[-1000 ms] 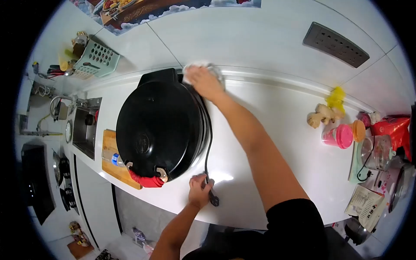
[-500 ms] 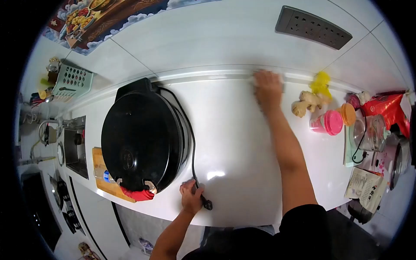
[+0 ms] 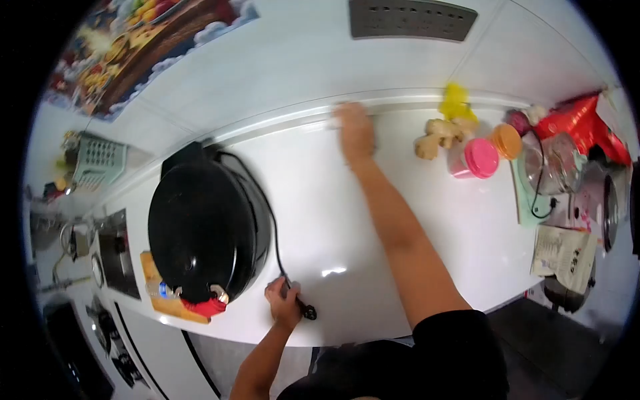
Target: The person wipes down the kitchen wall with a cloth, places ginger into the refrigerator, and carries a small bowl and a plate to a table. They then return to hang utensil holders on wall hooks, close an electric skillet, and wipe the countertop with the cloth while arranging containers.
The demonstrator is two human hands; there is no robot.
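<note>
My left hand [image 3: 284,304] is at the counter's front edge, its fingers closed round the black power cord [image 3: 272,223] just above the plug [image 3: 307,312]. The cord runs back to a round black electric griddle [image 3: 200,230] with its lid down and a red piece [image 3: 204,307] at the front handle. My right hand [image 3: 357,133] reaches to the back of the white counter [image 3: 327,200], against the ledge below the wall. Motion blurs its fingers; a pale patch shows beside them, and I cannot make out whether it is a cloth.
Right of my right arm lie ginger [image 3: 440,135], a yellow bag [image 3: 456,103], a pink-lidded jar [image 3: 480,159] and an orange-lidded jar [image 3: 506,141]. Farther right are a glass jar [image 3: 550,163] and a red bag [image 3: 570,123]. A wooden board [image 3: 175,308] lies under the griddle's left side.
My right hand has slid left along the back ledge. The view has swung, shifting the counter's things left in the picture. My left hand stays at the cord near the plug.
</note>
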